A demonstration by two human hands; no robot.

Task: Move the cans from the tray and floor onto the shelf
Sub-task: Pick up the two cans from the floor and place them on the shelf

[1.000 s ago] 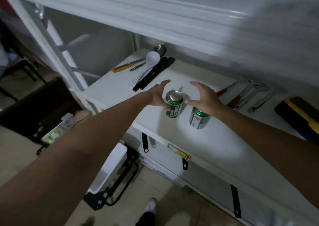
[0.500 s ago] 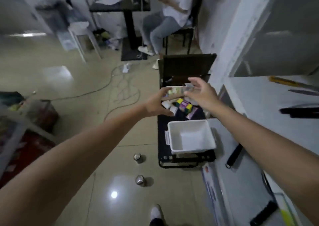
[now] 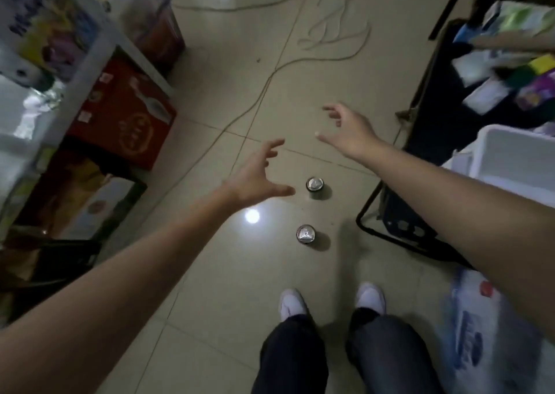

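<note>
Two cans stand upright on the tiled floor, seen from above by their silver tops: a farther can (image 3: 314,184) and a nearer can (image 3: 306,233). My left hand (image 3: 258,175) hovers above the floor just left of the farther can, fingers spread and holding nothing. Up and to the right of that can, my right hand (image 3: 348,129) is also spread and holds nothing. The white tray (image 3: 510,159) sits at the right edge on a black low stand (image 3: 399,231). The shelf is out of view.
Red and yellow cardboard boxes (image 3: 123,117) line the left side under a white rack. Loose cables (image 3: 270,72) run across the floor ahead. My two feet in white shoes (image 3: 330,300) stand just behind the cans. A white and blue bag (image 3: 477,330) lies at lower right.
My view has swung from the shelf, where two green cans were left, down to the floor. Both hands came away with nothing in them and now reach out over the floor cans.
</note>
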